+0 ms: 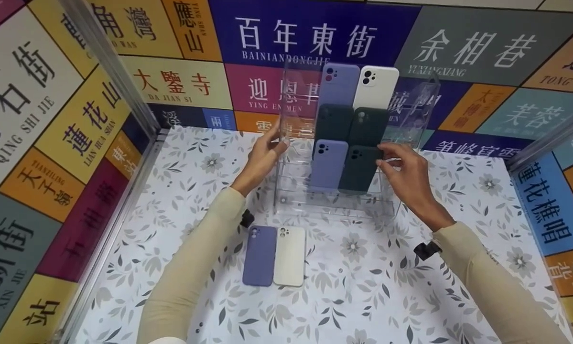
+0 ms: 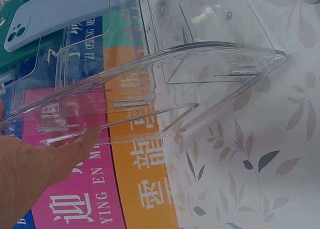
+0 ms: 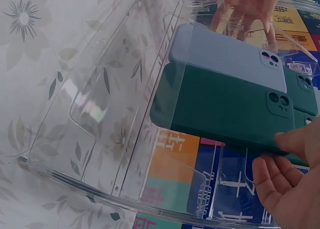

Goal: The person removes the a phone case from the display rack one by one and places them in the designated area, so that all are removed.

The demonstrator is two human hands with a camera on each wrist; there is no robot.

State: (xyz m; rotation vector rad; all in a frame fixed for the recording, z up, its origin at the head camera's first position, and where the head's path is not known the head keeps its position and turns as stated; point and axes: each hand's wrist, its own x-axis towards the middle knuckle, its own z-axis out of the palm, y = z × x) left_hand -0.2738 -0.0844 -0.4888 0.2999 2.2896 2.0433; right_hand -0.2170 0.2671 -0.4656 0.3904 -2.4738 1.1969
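A clear stepped display rack holds phone cases in three rows. My right hand pinches the upper right edge of the dark green phone case in the lowest row, thumb and fingers on its side in the right wrist view. Beside that case leans a lilac phone case. The middle row has two dark green phone cases, partly hidden. At the top stand another lilac phone case and a white phone case. My left hand grips the rack's left side wall.
On the flowered tabletop, in front of the rack, a purple phone case and a cream phone case lie side by side. Panels printed with Chinese place names enclose the back and both sides.
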